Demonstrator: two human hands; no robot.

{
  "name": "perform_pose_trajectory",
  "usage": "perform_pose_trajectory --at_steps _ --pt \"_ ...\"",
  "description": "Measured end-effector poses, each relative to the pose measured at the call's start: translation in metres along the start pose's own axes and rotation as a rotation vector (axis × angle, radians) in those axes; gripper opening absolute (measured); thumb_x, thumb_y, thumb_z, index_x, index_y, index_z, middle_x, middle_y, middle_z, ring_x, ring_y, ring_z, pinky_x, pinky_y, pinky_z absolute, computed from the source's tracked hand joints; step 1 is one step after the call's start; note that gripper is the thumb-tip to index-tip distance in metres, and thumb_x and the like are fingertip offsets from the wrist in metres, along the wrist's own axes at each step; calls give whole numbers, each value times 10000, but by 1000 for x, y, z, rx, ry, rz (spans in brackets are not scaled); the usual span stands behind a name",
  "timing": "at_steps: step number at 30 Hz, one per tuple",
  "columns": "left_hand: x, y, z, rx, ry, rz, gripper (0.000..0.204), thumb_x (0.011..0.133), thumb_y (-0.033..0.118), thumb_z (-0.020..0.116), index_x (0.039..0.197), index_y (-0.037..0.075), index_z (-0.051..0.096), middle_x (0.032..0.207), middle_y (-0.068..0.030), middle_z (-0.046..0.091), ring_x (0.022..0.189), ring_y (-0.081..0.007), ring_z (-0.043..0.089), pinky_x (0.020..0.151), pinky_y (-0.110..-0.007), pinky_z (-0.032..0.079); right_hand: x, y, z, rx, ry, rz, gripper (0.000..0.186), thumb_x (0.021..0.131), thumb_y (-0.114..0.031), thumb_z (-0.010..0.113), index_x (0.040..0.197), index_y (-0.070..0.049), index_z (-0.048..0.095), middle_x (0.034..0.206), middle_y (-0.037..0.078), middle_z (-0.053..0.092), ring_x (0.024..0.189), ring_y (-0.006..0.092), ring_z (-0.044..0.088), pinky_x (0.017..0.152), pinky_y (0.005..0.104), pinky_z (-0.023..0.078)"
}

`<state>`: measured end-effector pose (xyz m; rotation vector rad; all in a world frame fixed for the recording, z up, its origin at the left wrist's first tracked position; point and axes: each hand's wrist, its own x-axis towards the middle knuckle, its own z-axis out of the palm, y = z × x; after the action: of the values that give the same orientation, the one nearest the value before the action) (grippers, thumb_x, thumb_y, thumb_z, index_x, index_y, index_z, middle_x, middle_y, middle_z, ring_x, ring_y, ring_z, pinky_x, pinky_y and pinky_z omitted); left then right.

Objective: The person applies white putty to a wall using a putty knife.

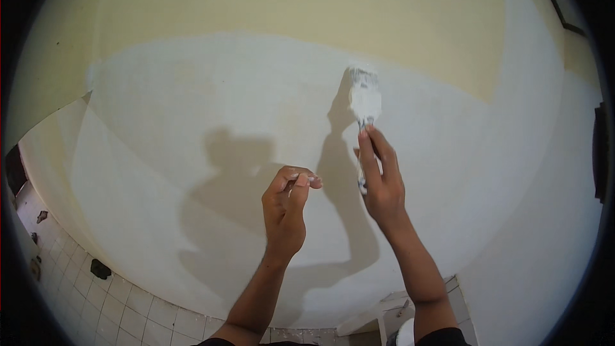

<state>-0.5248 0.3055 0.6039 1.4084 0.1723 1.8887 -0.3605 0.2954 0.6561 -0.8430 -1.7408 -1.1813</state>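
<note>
Touching a part-whitened yellow wall, a flat white-smeared paintbrush is held by the right hand; below the brush white paint is spread, above, yellow seems left; the left hand is pinched, contents unclear.

The head-worn fisheye camera faces forward and slightly down at a near, yellow-and-white painted wall. The bare left hand and bare right hand stand between lens and wall, mid-frame; pale square floor tiles curve across lower left.
</note>
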Motion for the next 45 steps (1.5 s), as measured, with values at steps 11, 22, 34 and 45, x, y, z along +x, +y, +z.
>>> perform_pose_trajectory --at_steps 11,22,34,45 --pt "-17 -5 -14 -54 12 8 184 957 89 498 823 -18 565 832 -104 583 802 -178 586 756 -335 501 -51 -43 0 58 -226 -118 378 809 34 644 1181 94 608 1228 248 578 1065 307 650 803 332 575" --pt "-28 5 -29 -99 82 44 186 946 80 489 815 -31 560 801 -114 572 728 -179 574 689 -337 497 -2 -35 31 -78 -154 -285 366 787 -12 615 1138 89 603 1186 226 588 1132 348 596 899 374 542" --pt "-37 20 -54 -9 -13 40 155 945 62 513 811 -10 544 788 -110 586 694 -158 578 646 -302 492 -8 -66 -9 101 -239 -286 305 804 -6 644 1103 51 629 1140 198 617 1085 324 637 883 374 557" --pt "-43 16 -63 146 -114 -13 184 952 66 517 794 -18 562 777 -106 597 698 -147 579 643 -299 493 -7 -60 36 -17 -157 -280 347 810 6 606 1147 84 588 1170 234 604 1089 353 634 876 380 557"
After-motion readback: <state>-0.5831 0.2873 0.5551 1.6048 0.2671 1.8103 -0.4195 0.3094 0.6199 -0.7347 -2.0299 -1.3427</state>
